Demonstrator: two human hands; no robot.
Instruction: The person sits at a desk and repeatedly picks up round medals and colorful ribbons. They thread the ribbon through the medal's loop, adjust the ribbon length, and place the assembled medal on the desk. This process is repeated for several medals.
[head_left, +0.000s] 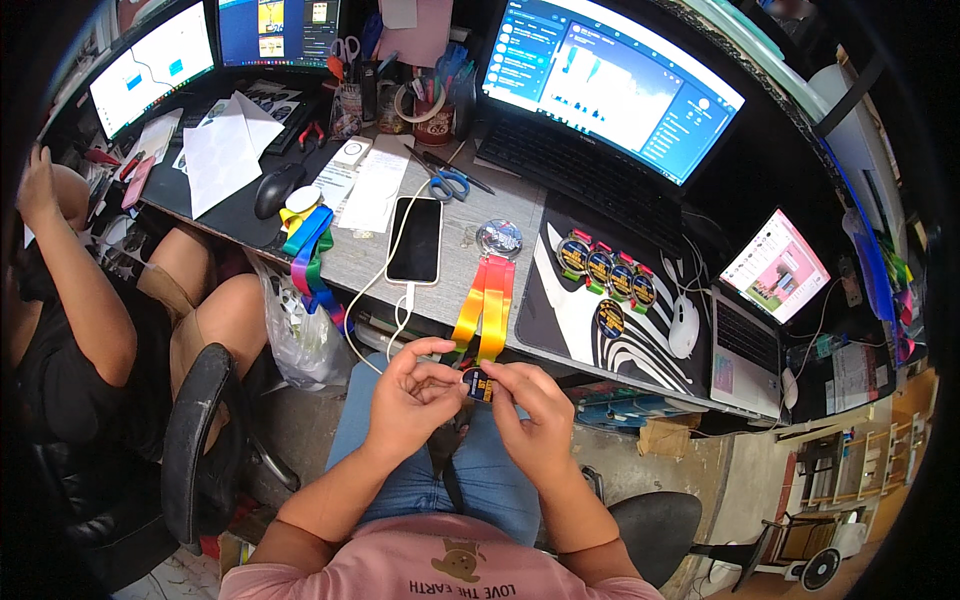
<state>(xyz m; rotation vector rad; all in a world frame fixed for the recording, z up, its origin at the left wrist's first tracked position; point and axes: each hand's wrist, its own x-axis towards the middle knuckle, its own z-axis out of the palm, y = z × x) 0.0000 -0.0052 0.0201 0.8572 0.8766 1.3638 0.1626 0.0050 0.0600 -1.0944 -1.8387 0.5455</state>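
Observation:
Over my lap, my left hand (412,393) and my right hand (532,402) pinch opposite edges of a small round medal disc (480,384), dark blue with gold print. Both hands are closed, thumbs against fingertips. Just behind them a red-to-yellow ribbon (493,300) hangs over the desk edge, its lower end partly hidden by my fingers. Its upper end leads to a clear, silvery round medal (499,238) lying on the desk. I cannot tell whether the disc touches the ribbon's lower end.
A black-and-white mouse pad (560,300) bears several medals (598,265), a loose dark disc (610,318) and a white mouse (684,325). Left of the ribbon lie a charging phone (415,240), blue scissors (448,185) and coloured ribbons (312,255). A co-worker (90,290) sits at left.

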